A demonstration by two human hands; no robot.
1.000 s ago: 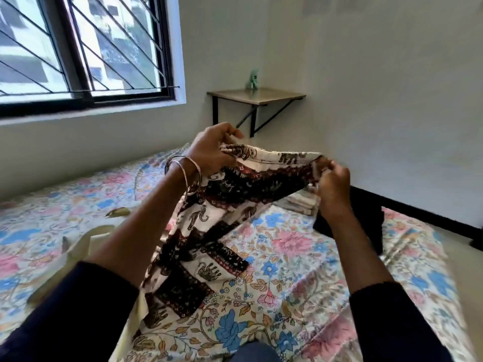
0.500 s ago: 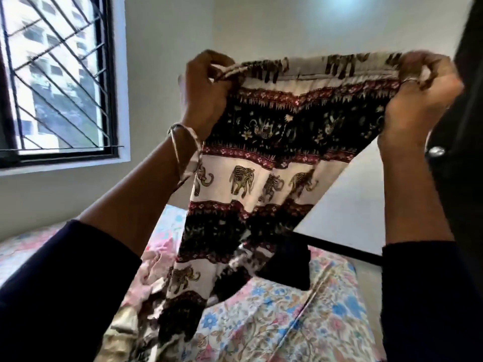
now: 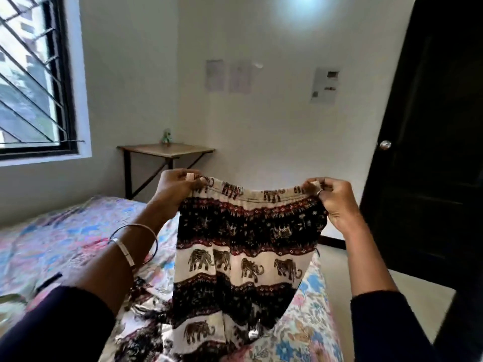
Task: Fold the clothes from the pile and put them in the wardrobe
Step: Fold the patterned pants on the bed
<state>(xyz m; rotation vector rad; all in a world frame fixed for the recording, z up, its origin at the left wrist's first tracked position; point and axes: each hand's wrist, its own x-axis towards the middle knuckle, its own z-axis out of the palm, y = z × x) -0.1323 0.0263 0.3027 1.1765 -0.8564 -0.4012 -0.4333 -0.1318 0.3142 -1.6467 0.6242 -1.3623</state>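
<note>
A bed point(image 3: 65, 239) with a floral sheet fills the lower part of the view, running from the window point(image 3: 31, 82) wall on the left toward the dark door point(image 3: 428, 152) on the right. Above the bed hang the elephant-print trousers point(image 3: 245, 257), held up in the air in front of the person with the waistband on top and level, stretched from side to side; the long axis of the garment runs straight down from there, and the legs point downward, their lower ends lying crumpled on the sheet near the bottom edge. The left hand point(image 3: 175, 189) pinches the left corner of the waistband between curled fingers and thumb, two bangles point(image 3: 130, 246) loose on that forearm. The right hand point(image 3: 334, 197) grips the right corner in the same way, fingers curled round the gathered cloth. Behind the trousers a small wall-mounted table point(image 3: 167, 150) stands in the corner with a little green object point(image 3: 166, 137) on it, too blurred to identify.
</note>
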